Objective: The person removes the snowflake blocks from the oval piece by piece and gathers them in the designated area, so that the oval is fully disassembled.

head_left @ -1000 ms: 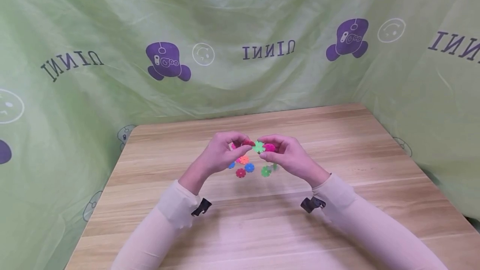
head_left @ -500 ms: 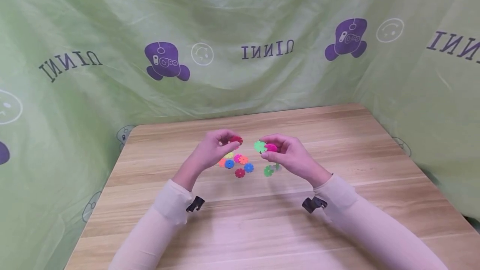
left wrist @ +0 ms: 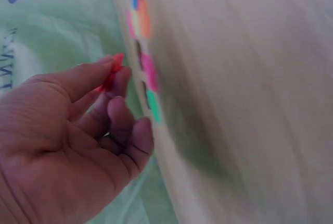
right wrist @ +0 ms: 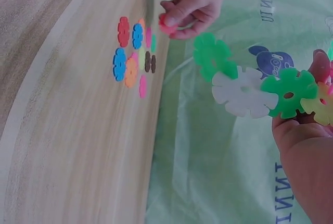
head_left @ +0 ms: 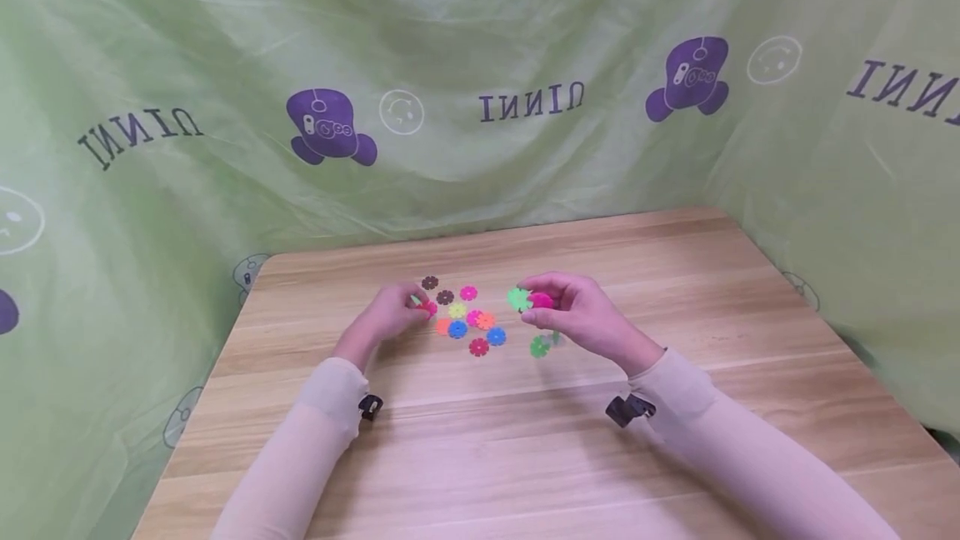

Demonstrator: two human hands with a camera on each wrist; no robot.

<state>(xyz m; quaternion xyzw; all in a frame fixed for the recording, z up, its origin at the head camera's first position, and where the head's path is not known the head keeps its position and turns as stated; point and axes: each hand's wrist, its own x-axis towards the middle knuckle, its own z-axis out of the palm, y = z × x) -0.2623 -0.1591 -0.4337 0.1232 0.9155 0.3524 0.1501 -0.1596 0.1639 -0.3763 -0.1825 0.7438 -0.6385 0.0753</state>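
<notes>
My left hand (head_left: pixel 388 313) is low over the left end of the loose discs. Its thumb and forefinger pinch a red snowflake disc (left wrist: pixel 117 63), and the other fingers curl loosely below. A pink disc (left wrist: pixel 148 71) and a green disc (left wrist: pixel 152 104) lie on the table close by. My right hand (head_left: pixel 577 307) holds up a chain of interlocked snowflake discs. In the right wrist view, a green disc (right wrist: pixel 213 56), a white disc (right wrist: pixel 243 92), another green disc (right wrist: pixel 289 95) and a yellow disc (right wrist: pixel 321 107) follow one another along it. A pink disc (head_left: pixel 540 300) sits within the right fingers.
Several loose discs lie between the hands, among them a blue disc (head_left: pixel 497 337), a red disc (head_left: pixel 478 347), a yellow disc (head_left: pixel 457 310) and a dark brown disc (head_left: pixel 430 282). The wooden table (head_left: pixel 480 440) meets a green printed curtain (head_left: pixel 465 173) behind.
My left hand has drawn away from the chain, leftward and down toward the table, with the red disc in its fingers. The right hand has stayed almost in place with the chain.
</notes>
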